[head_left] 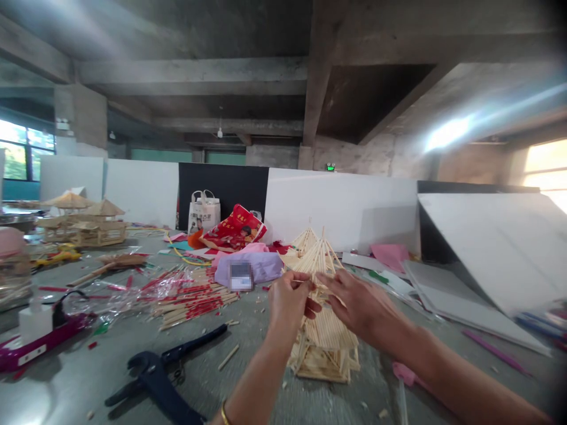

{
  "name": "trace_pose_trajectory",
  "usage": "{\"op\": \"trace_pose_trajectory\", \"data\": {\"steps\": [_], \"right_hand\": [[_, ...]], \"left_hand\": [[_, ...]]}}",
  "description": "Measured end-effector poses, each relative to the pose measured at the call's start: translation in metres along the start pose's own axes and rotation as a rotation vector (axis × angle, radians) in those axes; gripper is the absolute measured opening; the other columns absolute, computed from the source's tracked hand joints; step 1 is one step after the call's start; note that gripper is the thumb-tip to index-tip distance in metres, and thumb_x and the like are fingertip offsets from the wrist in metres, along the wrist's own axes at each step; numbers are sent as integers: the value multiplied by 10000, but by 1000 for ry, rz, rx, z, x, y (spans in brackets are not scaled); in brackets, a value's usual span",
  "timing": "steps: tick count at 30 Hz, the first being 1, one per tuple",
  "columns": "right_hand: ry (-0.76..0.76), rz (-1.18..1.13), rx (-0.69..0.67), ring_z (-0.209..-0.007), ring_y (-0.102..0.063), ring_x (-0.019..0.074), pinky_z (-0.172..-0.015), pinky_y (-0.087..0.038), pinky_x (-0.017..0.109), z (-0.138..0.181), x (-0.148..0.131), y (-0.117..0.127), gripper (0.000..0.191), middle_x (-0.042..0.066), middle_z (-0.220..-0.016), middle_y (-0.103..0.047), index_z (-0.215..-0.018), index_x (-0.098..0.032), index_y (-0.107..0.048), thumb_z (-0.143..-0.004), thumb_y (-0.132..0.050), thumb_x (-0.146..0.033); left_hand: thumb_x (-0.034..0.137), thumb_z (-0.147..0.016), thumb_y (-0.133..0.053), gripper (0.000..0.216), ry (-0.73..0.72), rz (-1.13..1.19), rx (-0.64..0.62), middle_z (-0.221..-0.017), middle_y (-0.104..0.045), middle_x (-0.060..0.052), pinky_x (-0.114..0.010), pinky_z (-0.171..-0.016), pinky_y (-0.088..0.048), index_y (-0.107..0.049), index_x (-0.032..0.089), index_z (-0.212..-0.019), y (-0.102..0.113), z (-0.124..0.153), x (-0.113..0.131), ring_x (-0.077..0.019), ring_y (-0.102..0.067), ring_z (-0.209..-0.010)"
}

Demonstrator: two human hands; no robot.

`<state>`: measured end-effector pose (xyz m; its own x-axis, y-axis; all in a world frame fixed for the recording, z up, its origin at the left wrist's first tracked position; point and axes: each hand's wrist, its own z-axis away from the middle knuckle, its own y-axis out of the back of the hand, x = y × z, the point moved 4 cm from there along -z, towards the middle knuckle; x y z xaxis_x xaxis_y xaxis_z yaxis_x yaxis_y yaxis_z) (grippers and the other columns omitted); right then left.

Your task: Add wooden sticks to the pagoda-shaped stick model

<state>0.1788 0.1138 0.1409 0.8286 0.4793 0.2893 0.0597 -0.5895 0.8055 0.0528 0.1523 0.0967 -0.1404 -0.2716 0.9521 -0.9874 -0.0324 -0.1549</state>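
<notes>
A small pavilion model (330,330) built of pale wooden sticks stands in front of me, its pointed roof (319,254) rising above my fingers. My left hand (290,298) is at the left side of the roof, thumb and forefinger pinched together. Whatever lies between those fingertips is too small to make out. On the roof's right side rests my right hand (357,298), its fingers stretched out and slightly apart, touching the sticks. Both hands cover part of the middle of the model. Behind it shows another stick roof (303,241).
Left of the model lie a dark blue hand cutter (157,378), red-marked sticks (195,301) and a purple power strip (48,342). A lilac cloth (266,267) bears a blurred-out phone-like object (240,275). White boards (460,289) lean at right. More stick pavilions (100,224) stand far left.
</notes>
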Motion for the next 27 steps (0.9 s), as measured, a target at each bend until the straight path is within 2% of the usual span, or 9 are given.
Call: {"op": "trace_pose_trajectory", "data": {"steps": [5,11,15,21,27], "right_hand": [[-55,-108,128,-725,-545,149,-586,-400,256,-3,13,8,296,46,-931,-527,-1110,-210,-496,-844,-369,-187],[-24,-151,78,-745,-551,122,-617,-386,227,-16,8,7,190,21,-911,-519,-917,-210,-550,-860,-381,-146],[-1,-76,38,-703,-542,116,-575,-363,227,-22,0,8,155,12,-888,-515,-841,-213,-543,-862,-401,-156],[38,165,-16,-718,-515,153,-495,-324,241,-29,-8,11,154,25,-861,-505,-798,-205,-519,-789,-438,-73],[31,236,-71,-738,-512,190,-578,-397,286,-36,-14,7,195,79,-860,-525,-812,-152,-527,-766,-393,-18]], "left_hand": [[242,-704,-518,177,-15,8,-29,-785,-641,-53,-164,-271,-380,-504,139,-847,1,1,1,-90,-565,-351],[223,-711,-500,159,-22,-27,-50,-777,-620,-34,-158,-274,-368,-497,146,-850,4,7,3,-81,-559,-360],[217,-715,-488,142,-46,-82,-53,-752,-620,-22,-136,-262,-336,-505,150,-839,10,10,3,-69,-550,-358],[206,-703,-500,149,3,-105,-16,-769,-631,-36,-142,-259,-341,-512,145,-839,20,15,2,-73,-552,-353],[214,-698,-505,140,6,-120,-2,-720,-619,-20,-149,-270,-348,-526,142,-816,31,23,9,-74,-545,-354]]}}
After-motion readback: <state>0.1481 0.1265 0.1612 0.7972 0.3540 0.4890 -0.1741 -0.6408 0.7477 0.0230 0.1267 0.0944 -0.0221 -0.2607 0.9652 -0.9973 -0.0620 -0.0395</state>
